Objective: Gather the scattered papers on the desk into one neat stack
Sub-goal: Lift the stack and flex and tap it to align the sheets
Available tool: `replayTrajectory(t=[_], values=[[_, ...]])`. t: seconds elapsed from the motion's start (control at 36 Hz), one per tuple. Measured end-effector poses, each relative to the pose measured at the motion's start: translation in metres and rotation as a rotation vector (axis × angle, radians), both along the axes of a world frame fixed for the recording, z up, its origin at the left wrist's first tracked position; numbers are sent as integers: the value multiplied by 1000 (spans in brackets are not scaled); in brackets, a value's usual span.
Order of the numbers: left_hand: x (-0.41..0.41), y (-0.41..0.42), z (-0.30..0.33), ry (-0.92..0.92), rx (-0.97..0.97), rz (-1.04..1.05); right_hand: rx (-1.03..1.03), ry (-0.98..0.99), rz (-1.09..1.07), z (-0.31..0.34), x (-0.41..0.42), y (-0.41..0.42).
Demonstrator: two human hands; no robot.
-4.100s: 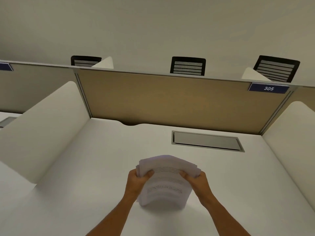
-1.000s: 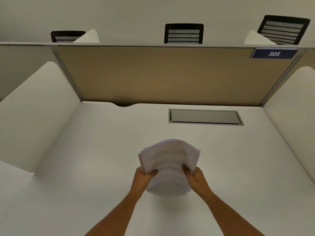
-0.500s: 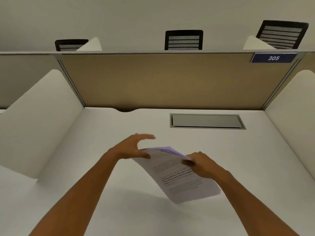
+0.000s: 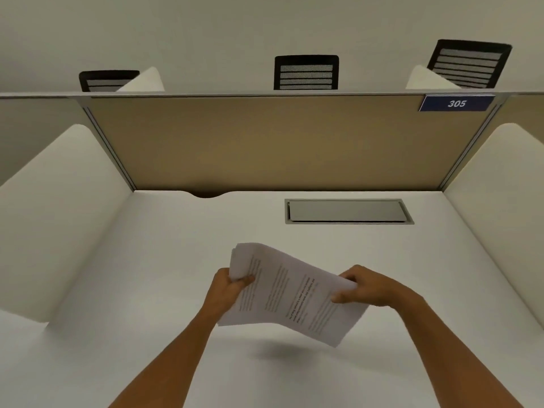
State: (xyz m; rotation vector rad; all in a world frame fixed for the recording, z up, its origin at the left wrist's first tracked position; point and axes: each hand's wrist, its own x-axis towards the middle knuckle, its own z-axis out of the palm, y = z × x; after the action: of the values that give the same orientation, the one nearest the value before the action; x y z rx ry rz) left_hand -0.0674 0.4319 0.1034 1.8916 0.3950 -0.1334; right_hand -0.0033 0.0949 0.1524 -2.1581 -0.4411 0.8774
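A bundle of printed white papers (image 4: 290, 293) hangs in the air above the white desk (image 4: 147, 290), turned sideways so its text lines run up and down. My left hand (image 4: 228, 285) grips its left short edge, thumb on top. My right hand (image 4: 369, 287) grips the right short edge. The sheets sag a little between the hands and cast a shadow on the desk below. The left edge looks slightly fanned. No loose sheets show on the desk.
A grey cable flap (image 4: 348, 211) is set into the desk behind the papers. White side dividers (image 4: 59, 216) and a tan back panel (image 4: 279, 142) with a blue 305 sign (image 4: 456, 103) enclose the desk. Black chair backs stand beyond the panel.
The bundle was upright between both hands a second ago. My left hand let go while the right swung the papers sideways; now the left hand holds the left edge again.
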Motion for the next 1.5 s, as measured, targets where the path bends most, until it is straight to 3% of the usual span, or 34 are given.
replayTrajectory(t=[0.22, 0.33, 0.44, 0.89, 1.33, 1.5], values=[[-11, -9, -14, -1, -127, 138, 521, 148, -417, -43, -24, -14], [-19, -21, -18, -10, -140, 146, 526, 66, -703, -67, -42, 3], [-33, -24, -29, -44, -155, 164, 481, 2, -818, -75, -61, 16], [-56, -15, -69, -25, -213, 221, 442, 38, -808, -95, -84, 39], [-56, -3, -77, -19, -188, 257, 411, -146, -574, -78, -74, 42], [-51, -12, -75, -50, -187, 285, 385, -90, -668, -90, -72, 45]])
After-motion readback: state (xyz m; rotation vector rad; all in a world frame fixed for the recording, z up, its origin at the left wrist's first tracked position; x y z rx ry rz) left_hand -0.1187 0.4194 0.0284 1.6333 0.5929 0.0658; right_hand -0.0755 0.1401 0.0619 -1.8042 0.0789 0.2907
